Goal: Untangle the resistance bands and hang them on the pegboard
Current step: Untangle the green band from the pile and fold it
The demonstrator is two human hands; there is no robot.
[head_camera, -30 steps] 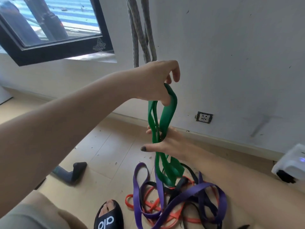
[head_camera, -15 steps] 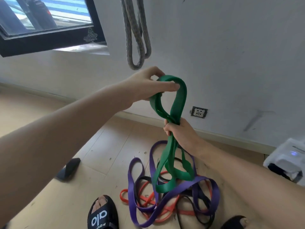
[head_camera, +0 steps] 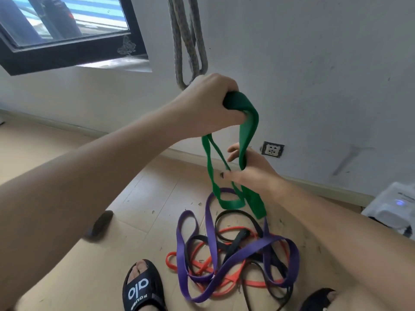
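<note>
Above the floor pile, left hand (head_camera: 208, 104) raised, fingers curled tight round the top bend of the green band (head_camera: 246, 133). Band hanging down from that grip in long loops, lowest loops dangling just over the tangle. Right hand (head_camera: 249, 167) lower, fingers spread and mostly straight, thumb out to the left, one green strand passing across the palm; whether gripped or only touched, cannot tell.

On the wooden floor (head_camera: 94, 274), a tangle: purple band (head_camera: 226, 263) looping widest, orange band (head_camera: 202, 265) beneath it, black band (head_camera: 235, 243) threaded through both. All three overlapping, well below both hands. Green band apart from the pile apart from possibly brushing the purple loop at its upper end; contact unclear.

Behind the hands, white wall (head_camera: 314, 75) close, baseboard running along its foot, wall socket (head_camera: 272, 149) just right of the right hand. Grey rope loops (head_camera: 190, 46) hanging on the wall directly above the left hand, bottom of the loops just behind the knuckles. Dark-framed window (head_camera: 67, 41) at upper left, sill jutting out beside the rope. White device (head_camera: 395, 205) with a blue light on the floor at the right edge, against the wall.

Open floor to the left of the pile, with only a dark blurred object (head_camera: 100, 227) lying there. Black slide sandal (head_camera: 141, 288) on a foot at the near edge, just left of the tangle; another foot's toe at lower right.
</note>
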